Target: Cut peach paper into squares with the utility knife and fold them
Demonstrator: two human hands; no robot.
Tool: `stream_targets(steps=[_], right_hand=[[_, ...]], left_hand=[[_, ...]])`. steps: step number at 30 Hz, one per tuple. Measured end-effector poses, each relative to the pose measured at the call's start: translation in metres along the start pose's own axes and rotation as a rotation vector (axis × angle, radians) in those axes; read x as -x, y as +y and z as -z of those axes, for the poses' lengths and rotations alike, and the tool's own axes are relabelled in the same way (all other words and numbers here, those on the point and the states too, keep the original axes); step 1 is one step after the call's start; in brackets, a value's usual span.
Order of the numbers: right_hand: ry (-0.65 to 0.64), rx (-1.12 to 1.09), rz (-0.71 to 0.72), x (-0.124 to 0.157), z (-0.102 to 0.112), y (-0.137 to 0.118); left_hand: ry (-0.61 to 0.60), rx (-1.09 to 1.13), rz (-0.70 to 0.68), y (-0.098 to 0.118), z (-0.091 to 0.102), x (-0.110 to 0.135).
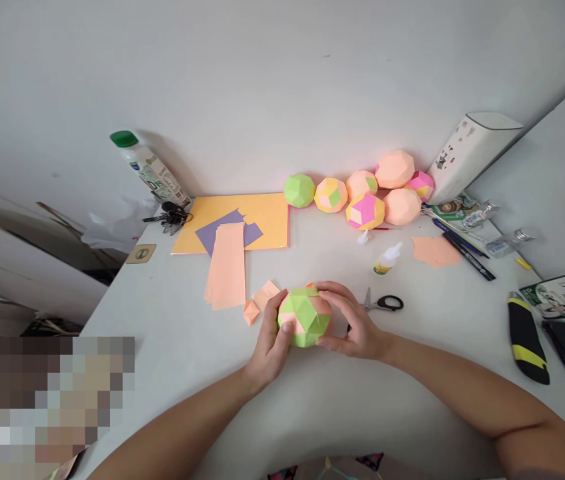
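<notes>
Between my two hands is a faceted paper ball (pixel 307 317) in green and peach, held just above the near middle of the table. My left hand (pixel 271 340) wraps its left side, the thumb pressed on a peach facet. Curved around the right side, my right hand (pixel 355 325) has its fingers on the top edge and its thumb low down. Behind the left hand lie a small folded peach paper piece (pixel 251 311) and a peach paper square (pixel 266 293). Black-handled scissors (pixel 387 303) rest beyond my right hand, partly hidden by it.
Several finished paper balls (pixel 331 195) line the wall. A glue bottle (pixel 387 260) stands right of centre. Peach strips (pixel 229 267) overlap purple paper (pixel 209 233) on a yellow sheet (pixel 269 220). A utility knife (pixel 526 339), pens (pixel 467 253) and a white box (pixel 475 157) occupy the right.
</notes>
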State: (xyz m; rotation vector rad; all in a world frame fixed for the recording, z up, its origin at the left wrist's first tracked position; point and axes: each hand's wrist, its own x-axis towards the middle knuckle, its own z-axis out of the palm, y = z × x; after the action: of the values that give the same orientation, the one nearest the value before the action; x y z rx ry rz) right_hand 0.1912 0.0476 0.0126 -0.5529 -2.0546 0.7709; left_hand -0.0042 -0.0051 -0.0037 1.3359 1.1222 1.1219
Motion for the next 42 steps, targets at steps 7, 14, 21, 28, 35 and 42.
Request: stream_targets(steps=[7,14,21,28,35,42], right_hand=[[0.111,0.006,0.041,-0.002,0.001,-0.005],[0.080,0.026,-0.043,0.001,0.000,-0.004],[0.067,-0.014,-0.093,0.003,-0.001,-0.002],[0.051,-0.032,-0.075,0.000,0.000,-0.005],[0.051,-0.033,-0.039,-0.001,0.000,-0.005],[0.024,-0.134,-0.055,0.000,0.003,-0.006]], left_hand=[[-0.046,0.033,-0.041,0.002,0.001,-0.001],[-0.095,0.110,-0.079,0.004,-0.004,-0.004],[-0.118,0.112,-0.134,0.004,-0.008,-0.005],[-0.131,0.083,-0.148,0.001,-0.008,-0.004],[-0.164,0.103,-0.120,0.003,-0.007,-0.004],[-0.237,0.143,-0.108,-0.004,-0.003,-0.003]])
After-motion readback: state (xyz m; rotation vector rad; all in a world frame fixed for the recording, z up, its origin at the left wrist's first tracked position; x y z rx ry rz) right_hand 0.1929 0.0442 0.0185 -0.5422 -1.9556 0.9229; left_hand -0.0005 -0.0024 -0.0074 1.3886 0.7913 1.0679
